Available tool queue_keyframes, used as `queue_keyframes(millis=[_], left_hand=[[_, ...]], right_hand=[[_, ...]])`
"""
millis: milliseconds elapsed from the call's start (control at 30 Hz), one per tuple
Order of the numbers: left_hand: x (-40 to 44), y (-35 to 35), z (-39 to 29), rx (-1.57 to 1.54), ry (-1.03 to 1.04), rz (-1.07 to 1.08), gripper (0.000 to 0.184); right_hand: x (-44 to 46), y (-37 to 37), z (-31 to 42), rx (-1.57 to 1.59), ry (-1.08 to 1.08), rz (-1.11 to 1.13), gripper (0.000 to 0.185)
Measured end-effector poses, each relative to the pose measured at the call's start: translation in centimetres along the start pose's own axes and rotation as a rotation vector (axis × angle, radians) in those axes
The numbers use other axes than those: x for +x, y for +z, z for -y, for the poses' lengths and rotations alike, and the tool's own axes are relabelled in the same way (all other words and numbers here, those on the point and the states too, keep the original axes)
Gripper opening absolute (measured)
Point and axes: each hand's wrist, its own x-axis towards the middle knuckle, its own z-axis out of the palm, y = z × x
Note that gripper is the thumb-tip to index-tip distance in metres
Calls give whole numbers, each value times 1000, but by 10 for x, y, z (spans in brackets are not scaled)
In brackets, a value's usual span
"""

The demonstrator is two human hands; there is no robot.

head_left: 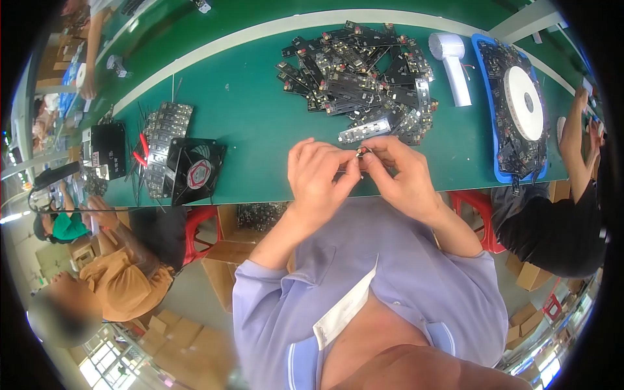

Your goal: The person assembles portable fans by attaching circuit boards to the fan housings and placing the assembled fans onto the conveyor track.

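My left hand [320,170] and my right hand [404,177] meet at the table's near edge, fingers pinched together. Between their fingertips is a small dark circuit board [363,153], mostly covered by the fingers. Just beyond the hands lies a heap of black circuit boards [354,81], piled loosely over one another. At the heap's near side, a pale silvery strip of boards [364,130] lies closest to my fingers.
A white handheld fan [452,65] lies right of the heap. Beyond it, a blue tray [502,174] holds boards and a white reel [524,103]. Leftward are a black cooling fan [195,172], board panels [170,123] and red-handled pliers [141,151]. Co-workers sit at both sides.
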Motion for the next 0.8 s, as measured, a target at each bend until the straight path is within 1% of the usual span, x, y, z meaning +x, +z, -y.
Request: queue_keyframes(millis=[267,367,567,667,800], left_hand=[[0,1,2,24,43,-17,16],[-1,3,3,56,76,-31,18],[-3,7,4,149,154,-44,21],[-3,7,2,165,153,-31,21],[-1,4,1,161,150,10,20]], right_hand=[[-1,0,2,-179,-146,-29,26],[-1,2,3,-231,-236,-66,25],[2,4,-8,-336,-403,-58,27],[5,-4,-6,-357,-340,30,27],[6,2,-6,-497,-385,-25,24]])
